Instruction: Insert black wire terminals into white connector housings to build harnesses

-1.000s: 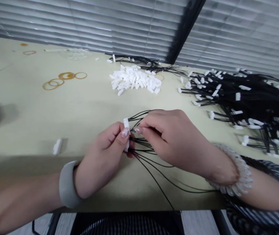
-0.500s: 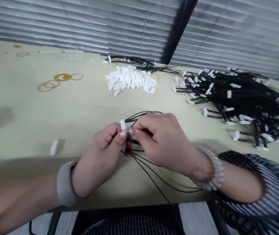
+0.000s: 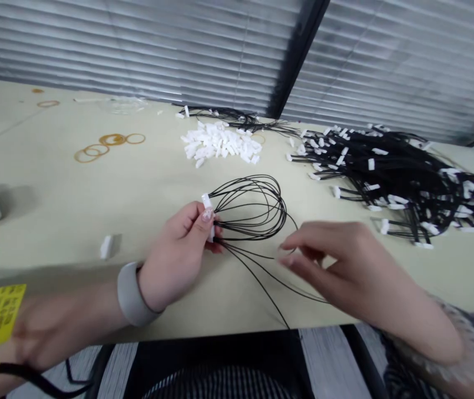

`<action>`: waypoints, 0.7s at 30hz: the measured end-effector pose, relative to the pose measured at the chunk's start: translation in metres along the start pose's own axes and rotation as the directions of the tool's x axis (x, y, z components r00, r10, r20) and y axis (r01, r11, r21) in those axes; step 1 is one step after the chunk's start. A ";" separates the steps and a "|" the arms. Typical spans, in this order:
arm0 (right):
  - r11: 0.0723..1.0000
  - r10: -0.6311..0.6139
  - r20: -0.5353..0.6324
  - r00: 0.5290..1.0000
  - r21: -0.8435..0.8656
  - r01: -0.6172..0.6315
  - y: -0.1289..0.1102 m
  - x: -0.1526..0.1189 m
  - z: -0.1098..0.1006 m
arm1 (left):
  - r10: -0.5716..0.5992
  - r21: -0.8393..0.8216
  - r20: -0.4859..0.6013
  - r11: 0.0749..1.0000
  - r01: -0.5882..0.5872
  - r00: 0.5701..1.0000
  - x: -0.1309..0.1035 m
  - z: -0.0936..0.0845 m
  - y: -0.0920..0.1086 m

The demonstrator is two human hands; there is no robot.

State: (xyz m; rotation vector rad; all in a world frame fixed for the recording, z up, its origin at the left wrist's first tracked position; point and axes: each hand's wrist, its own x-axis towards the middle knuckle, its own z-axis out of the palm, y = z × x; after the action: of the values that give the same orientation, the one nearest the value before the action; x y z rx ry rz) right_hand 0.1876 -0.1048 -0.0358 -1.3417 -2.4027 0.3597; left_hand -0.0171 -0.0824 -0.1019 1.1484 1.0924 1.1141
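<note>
Connector [image 3: 206,200], slim and white, is clamped between the thumb and fingers of the left hand [image 3: 176,244], its upper end left exposed above the grip and its lower end just below the thumb. The thumb is laid across the near face, nail up, while fingertips are shown tucked behind the piece. The left forearm is extended from the lower left, a grey band [image 3: 132,296] worn at the wrist and a yellow label [image 3: 1,321] seen farther back.

Black wires [image 3: 281,209] are fanned out to the right of the grip, most of them bent into a rounded loop, with several trailed down toward the table's [image 3: 157,166] near edge.

Farther right, the right hand [image 3: 345,260] is held with its back up and its fingers pointed toward the grip; thumb and forefinger tips, blurred, are parted by a narrow gap, and whether a wire is touched by them cannot be told. A clear bracelet [image 3: 469,354] is worn on that wrist.

A loose white piece [image 3: 106,247] is seen left of the grip. Beyond it, white connectors [image 3: 220,143] are piled, rubber bands [image 3: 112,139] are scattered to the left, and wired bundles [image 3: 403,172] are heaped to the right.
</note>
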 end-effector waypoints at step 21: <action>-0.260 0.144 0.388 0.910 0.902 -0.344 -0.058 -0.071 0.062 | 0.087 -0.009 -0.074 0.996 -0.088 0.993 0.001 -0.002 -0.001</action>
State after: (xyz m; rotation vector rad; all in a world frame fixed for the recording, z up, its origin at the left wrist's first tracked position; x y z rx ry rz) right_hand 0.1501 -0.1981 -0.0825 -0.7893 -0.8451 2.0245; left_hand -0.0184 -0.0817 -0.1031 1.1627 1.0993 1.2378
